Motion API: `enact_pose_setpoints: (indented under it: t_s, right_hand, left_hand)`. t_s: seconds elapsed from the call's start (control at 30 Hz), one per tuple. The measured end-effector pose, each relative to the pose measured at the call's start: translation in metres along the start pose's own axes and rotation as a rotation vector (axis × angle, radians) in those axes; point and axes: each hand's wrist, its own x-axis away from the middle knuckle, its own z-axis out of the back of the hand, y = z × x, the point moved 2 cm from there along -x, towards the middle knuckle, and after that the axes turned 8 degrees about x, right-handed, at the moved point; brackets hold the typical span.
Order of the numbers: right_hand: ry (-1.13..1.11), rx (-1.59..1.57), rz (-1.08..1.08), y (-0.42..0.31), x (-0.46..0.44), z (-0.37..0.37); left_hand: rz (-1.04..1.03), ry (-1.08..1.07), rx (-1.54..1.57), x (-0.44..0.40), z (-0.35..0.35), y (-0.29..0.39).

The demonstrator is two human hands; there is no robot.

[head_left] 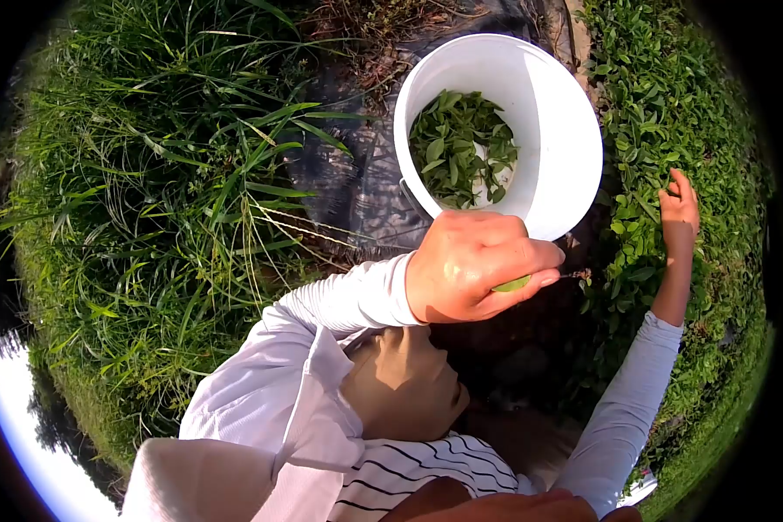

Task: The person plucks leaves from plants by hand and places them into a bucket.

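Observation:
My left hand (487,265) is closed at the near rim of a white bucket (565,130), back of the hand up. A piece of green leaf (511,284) shows between its thumb and fingers. Picked green leaves (461,148) lie on the bucket's bottom, with part of the white base showing. On the right, my right hand (680,213) reaches over low leafy plants (648,104), its fingers slightly bent and apart, with nothing visible in them.
Tall grass (165,174) grows thickly on the left. Black ground sheet (357,165) lies under and beside the bucket, with dry stems (378,52) at the top. A light-coloured hat or cloth (200,478) and a striped garment (426,470) fill the bottom.

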Motion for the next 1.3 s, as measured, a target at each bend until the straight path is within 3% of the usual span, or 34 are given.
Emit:
enact_pose_setpoints:
  t_s: [0.1, 0.17, 0.2, 0.3, 0.33, 0.43, 0.57, 0.7, 0.8, 0.9, 1.07, 1.17, 1.27, 1.3]
  right_hand:
    - [-0.073, 0.371, 0.302, 0.010, -0.006, -0.018]
    - [-0.089, 0.343, 0.319, 0.020, -0.007, -0.023]
    - [-0.082, 0.328, 0.344, 0.018, -0.003, -0.023]
    - [-0.231, 0.008, 0.151, 0.034, 0.007, -0.025]
    - [-0.306, -0.164, 0.028, 0.021, 0.013, -0.022]
    - [-0.567, -0.634, -0.223, -0.038, 0.058, -0.014]
    - [-0.733, -1.164, -0.473, -0.072, 0.109, -0.073]
    - [-0.395, -1.736, -0.614, -0.065, 0.091, -0.140]
    - [-0.221, -2.133, -0.673, -0.067, 0.061, -0.165]
    - [-0.016, -2.353, -0.783, -0.064, 0.031, -0.175]
    - [0.173, -2.461, -0.925, -0.045, -0.005, -0.189]
    - [0.292, -2.434, -1.025, -0.054, -0.001, -0.178]
    - [0.351, -2.385, -1.099, -0.043, 0.001, -0.186]
    - [0.302, -2.377, -1.022, -0.040, 0.004, -0.192]
  left_hand:
    - [0.083, 0.008, -0.493, -0.019, 0.016, -0.023]
    - [0.176, -0.062, -0.767, -0.017, 0.016, -0.031]
    - [0.173, -0.137, -0.690, -0.013, 0.016, -0.028]
    - [0.121, -0.422, -0.586, 0.010, 0.007, -0.018]
    - [0.138, -0.517, -0.686, 0.022, 0.001, -0.025]
    - [0.023, -0.479, -0.872, 0.040, 0.005, -0.050]
    - [0.039, -0.396, -0.739, 0.002, 0.065, -0.043]
    - [0.007, -0.252, -0.820, -0.041, 0.093, -0.040]
    - [-0.084, -0.184, -0.984, -0.084, 0.091, -0.084]
    - [0.126, -0.234, -0.779, -0.060, 0.104, -0.040]
    - [-0.099, -0.144, -0.995, -0.146, 0.105, -0.146]
    - [0.077, -0.187, -0.863, -0.161, 0.091, -0.198]
    - [0.096, -0.167, -0.944, -0.164, 0.081, -0.221]
    - [0.102, -0.163, -0.972, -0.167, 0.079, -0.217]
